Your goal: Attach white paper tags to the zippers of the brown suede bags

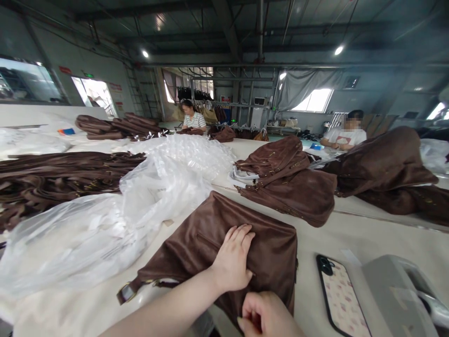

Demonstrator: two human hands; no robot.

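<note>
A dark brown leather bag (270,229) lies on the pale worktable right in front of me, its strap end with a brass-coloured buckle (126,293) pointing left. My left hand (235,257) rests flat on the bag's upper face, fingers stretched out and slightly apart. Closer to me, my right hand (266,314) is closed against the bag's near edge, with its fingers curled in. What those fingers pinch is hidden. The bag's near side is partly covered by both hands.
Crumpled clear plastic bags (140,210) cover the left side, beside a heap of brown straps (70,178). More brown bags (287,182) lie beyond. A phone (342,295) and a grey tape dispenser (396,290) stand at right. Two people work farther back.
</note>
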